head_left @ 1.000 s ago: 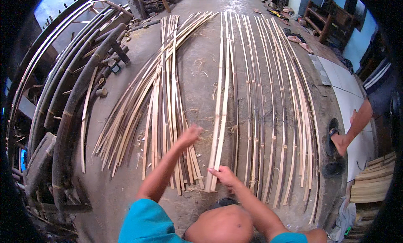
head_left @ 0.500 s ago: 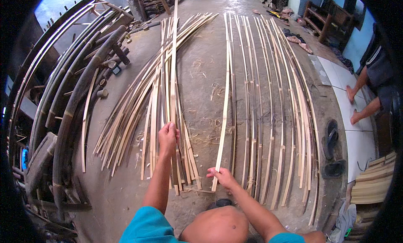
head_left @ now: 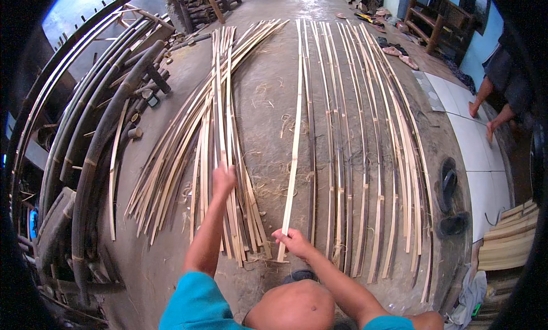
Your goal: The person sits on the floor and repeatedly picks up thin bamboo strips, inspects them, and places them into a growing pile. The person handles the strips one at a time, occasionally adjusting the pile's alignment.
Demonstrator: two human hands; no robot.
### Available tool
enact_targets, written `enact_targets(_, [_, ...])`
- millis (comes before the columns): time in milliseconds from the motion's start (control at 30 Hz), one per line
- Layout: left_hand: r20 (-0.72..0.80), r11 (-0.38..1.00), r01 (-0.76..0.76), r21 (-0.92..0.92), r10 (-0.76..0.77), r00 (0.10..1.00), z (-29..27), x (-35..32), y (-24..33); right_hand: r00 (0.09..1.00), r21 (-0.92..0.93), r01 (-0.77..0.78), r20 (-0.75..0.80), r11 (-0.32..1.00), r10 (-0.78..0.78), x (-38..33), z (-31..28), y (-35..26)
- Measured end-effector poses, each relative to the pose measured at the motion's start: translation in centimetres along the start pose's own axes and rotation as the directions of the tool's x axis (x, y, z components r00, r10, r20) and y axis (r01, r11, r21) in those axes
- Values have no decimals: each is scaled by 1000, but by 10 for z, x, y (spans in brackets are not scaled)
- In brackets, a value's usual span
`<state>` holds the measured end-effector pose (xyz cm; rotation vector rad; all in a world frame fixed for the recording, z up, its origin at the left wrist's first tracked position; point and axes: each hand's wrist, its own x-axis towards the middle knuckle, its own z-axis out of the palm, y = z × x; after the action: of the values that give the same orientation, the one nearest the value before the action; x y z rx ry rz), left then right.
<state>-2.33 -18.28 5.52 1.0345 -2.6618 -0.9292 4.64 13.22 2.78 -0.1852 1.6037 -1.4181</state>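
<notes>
Risk first: the right hand (head_left: pixel 294 241) is pinching only the near end of one long pale bamboo strip (head_left: pixel 295 142), so the far length is lying unsupported on the concrete floor (head_left: pixel 262 96); a sideways pull is likely to make it whip, cross the dark strip just beside it, or upset the laid row of strips (head_left: pixel 365 159) on the right; the split edges are looking sharp and fibrous, so a sliding grip could be cutting or splintering the fingers; the left hand (head_left: pixel 224 179) is pressing on the loose pile of strips (head_left: pixel 211 159), which are overlapping and fanning out, so one strip being lifted could be dragging its neighbours along and tangling the heap; loose shavings around the near ends could be making the footing slippery.

Grip: right-hand fingers are closing around the strip's near end, thumb on top, clamped on it; left-hand fingers are curling down onto the pile's near section, touching several strips, but I cannot tell whether they are actually closed around one or only resting.

Around: thick dark bamboo poles (head_left: pixel 97 153) are lying curved at far left; another person's bare legs (head_left: pixel 491 110) are standing on the tiled edge, well apart.
</notes>
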Motion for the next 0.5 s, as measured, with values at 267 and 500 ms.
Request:
enact_targets(267, [196, 758, 107, -644, 28, 980, 44, -98, 39, 926, -268, 162, 375, 950, -52, 4, 60, -7])
enact_targets(500, [-436, 948, -313, -61, 257, 862, -89, 8, -47, 990, -95, 32, 137, 995, -19, 14, 0, -8])
